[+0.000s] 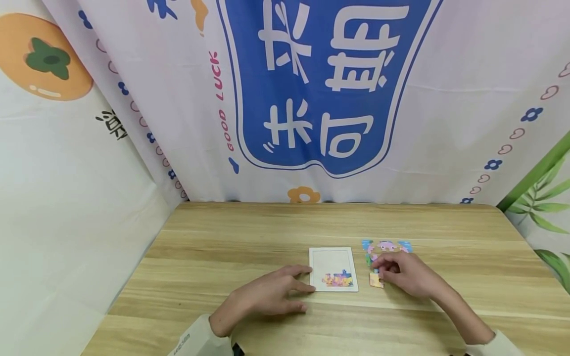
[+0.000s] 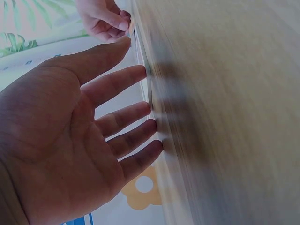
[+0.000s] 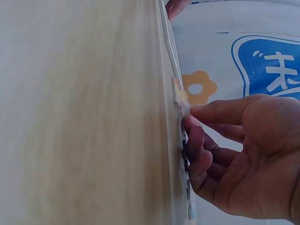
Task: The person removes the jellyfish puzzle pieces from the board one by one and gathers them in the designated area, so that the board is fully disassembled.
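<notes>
Two hands: right hand (image 1: 407, 276) pinches puzzle piece (image 1: 376, 280); left hand (image 1: 271, 294) touches tray (image 1: 333, 257).

I see two bare hands, the left hand (image 1: 271, 294) and the right hand (image 1: 407, 274), with no rings, watches or gloves on either. Each forearm ends in a pale, cream-coloured sleeve cuff (image 1: 196, 338) at the lower frame edge. The left cuff carries small dark lettering, too small for me to read. A dark strap or band edge shows just beside that cuff.
</notes>
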`<state>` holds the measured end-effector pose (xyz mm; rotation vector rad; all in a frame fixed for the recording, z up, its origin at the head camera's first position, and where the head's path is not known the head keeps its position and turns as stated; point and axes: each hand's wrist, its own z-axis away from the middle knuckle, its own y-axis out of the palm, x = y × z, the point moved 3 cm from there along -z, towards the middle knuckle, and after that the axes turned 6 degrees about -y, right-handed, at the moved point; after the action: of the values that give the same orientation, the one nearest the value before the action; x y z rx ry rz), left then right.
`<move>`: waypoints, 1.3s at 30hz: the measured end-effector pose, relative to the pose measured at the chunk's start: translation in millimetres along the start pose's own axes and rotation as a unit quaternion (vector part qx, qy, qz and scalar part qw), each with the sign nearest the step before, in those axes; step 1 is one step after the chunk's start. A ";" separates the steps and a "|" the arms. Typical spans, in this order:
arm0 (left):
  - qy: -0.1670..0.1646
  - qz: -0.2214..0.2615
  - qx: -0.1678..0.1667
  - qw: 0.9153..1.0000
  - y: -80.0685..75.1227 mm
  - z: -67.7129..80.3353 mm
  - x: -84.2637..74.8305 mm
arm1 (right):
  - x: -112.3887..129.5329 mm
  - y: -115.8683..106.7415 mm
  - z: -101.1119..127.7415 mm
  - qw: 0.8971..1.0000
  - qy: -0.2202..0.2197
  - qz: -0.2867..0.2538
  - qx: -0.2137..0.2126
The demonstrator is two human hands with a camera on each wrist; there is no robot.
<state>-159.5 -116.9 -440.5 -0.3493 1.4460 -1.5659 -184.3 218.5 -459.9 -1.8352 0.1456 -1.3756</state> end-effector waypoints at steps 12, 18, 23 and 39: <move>0.002 0.004 -0.002 1.000 1.3 -0.2 1.1 | 2.9 3.2 0.2 1.000 0.012 0.007 0.005; 0.008 0.004 -0.007 1.000 1.8 1.3 2.2 | 4.3 3.0 0.0 1.000 0.010 0.027 -0.004; 0.008 0.005 -0.008 1.000 1.7 1.5 2.5 | 5.2 2.4 -0.1 0.999 0.011 0.033 -0.005; 0.013 -0.011 0.005 1.000 -2.9 2.6 -0.1 | 19.0 11.6 -9.5 1.000 -0.006 0.030 -0.003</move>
<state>-158.7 -118.9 -437.2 -0.3405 1.4582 -1.5993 -180.6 195.7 -452.7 -1.8298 0.1964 -1.3234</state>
